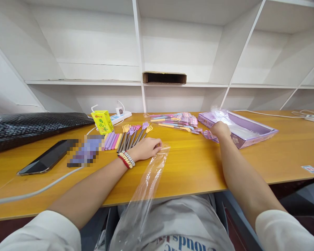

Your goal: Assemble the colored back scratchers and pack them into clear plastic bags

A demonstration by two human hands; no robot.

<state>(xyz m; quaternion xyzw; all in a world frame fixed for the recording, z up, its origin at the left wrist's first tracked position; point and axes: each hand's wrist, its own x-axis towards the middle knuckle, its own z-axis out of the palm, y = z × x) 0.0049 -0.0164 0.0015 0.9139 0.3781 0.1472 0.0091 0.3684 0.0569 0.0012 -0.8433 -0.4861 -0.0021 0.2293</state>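
Observation:
My left hand (146, 148) rests on the wooden table (193, 167), fingers curled and pinching the top of a long clear plastic bag (146, 188) that hangs over the table's front edge. Just behind it lies a row of small forks with pastel handles and hand-shaped tips (132, 136). My right hand (220, 129) reaches to the near left corner of a shallow purple box (261, 134), fingers closed over small purple packets (210, 136) beside it. What it grips is hidden.
A pile of bagged forks (176, 122) lies behind the middle. A yellow drink carton (102, 122), a power strip (120, 116), a dark phone (45, 158) and a black bag (28, 127) sit to the left. White shelves stand behind.

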